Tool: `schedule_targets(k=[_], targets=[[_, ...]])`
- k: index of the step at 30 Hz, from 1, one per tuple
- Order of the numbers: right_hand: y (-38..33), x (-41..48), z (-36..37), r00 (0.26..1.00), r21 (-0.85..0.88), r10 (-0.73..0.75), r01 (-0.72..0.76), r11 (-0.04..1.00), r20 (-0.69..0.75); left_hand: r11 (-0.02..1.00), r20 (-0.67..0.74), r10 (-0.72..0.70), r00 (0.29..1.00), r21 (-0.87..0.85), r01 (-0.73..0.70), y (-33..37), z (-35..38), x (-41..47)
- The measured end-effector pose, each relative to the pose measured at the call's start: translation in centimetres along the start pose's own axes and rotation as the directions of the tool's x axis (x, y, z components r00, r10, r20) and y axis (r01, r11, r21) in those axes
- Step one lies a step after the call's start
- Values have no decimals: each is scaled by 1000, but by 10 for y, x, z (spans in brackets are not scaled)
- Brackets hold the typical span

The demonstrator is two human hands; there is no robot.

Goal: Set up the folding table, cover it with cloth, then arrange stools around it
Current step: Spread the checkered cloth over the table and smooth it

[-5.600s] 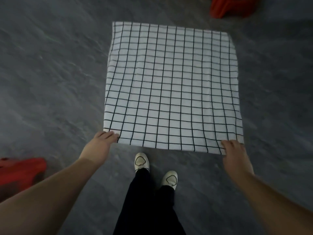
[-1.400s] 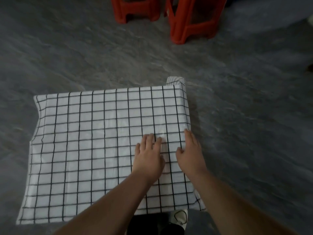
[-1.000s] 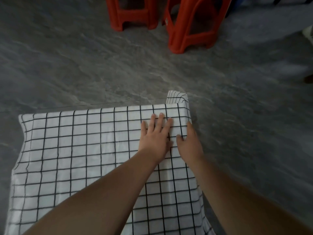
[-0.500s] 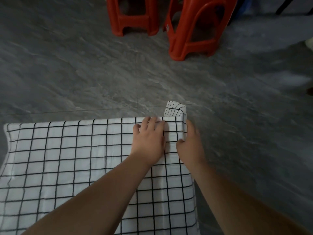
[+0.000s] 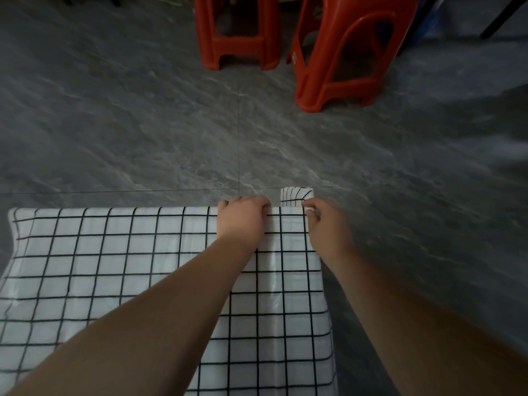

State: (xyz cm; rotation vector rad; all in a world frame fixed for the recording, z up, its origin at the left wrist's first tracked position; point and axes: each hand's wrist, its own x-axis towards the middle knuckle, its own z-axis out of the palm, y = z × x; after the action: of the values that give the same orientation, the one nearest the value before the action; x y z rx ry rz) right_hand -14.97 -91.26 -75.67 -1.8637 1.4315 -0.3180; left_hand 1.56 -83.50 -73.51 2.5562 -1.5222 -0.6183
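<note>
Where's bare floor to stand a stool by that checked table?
Bare floor lies between the checked cloth's far edge and the red stools, also along its right side. Crowded: the far right corner, gripped by left hand and right hand.

Grey stone-look tiled floor (image 5: 120,118), veined with paler streaks. Thin grout lines (image 5: 114,192) crossing near the middle: left to right, and away toward the far edge. Dim lighting throughout, with a faint pale sheen (image 5: 251,178) on the tile around that crossing and a darker shadow (image 5: 485,110) along the floor's right edge. At the far right corner, a slanted dark leg (image 5: 498,17) and something blue (image 5: 430,22), too blurred to identify.
</note>
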Motion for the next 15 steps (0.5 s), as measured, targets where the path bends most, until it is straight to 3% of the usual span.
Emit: schedule_targets(k=[3,5,8,11,15], targets=[[-4,1,-1,999,-51,-6,8,999,33,1000,10,19,1000,-8,-19,-2,3,-2],[-10,1,-3,998,-191,-33,42,981,48,999,35,49,998,-20,-48,-7,1,-5],[-25,-9,-4,973,-420,-211,228,878,87,997,24,62,998,-43,-61,-24,-10,-18],[-50,-26,11,934,-390,-299,354,850,198,999,23,14,1000,-32,-13,-58,-27,-40],[-92,-46,48,901,-336,-305,403,851,307,996,45,-86,995,-28,87,-121,-56,-68]])
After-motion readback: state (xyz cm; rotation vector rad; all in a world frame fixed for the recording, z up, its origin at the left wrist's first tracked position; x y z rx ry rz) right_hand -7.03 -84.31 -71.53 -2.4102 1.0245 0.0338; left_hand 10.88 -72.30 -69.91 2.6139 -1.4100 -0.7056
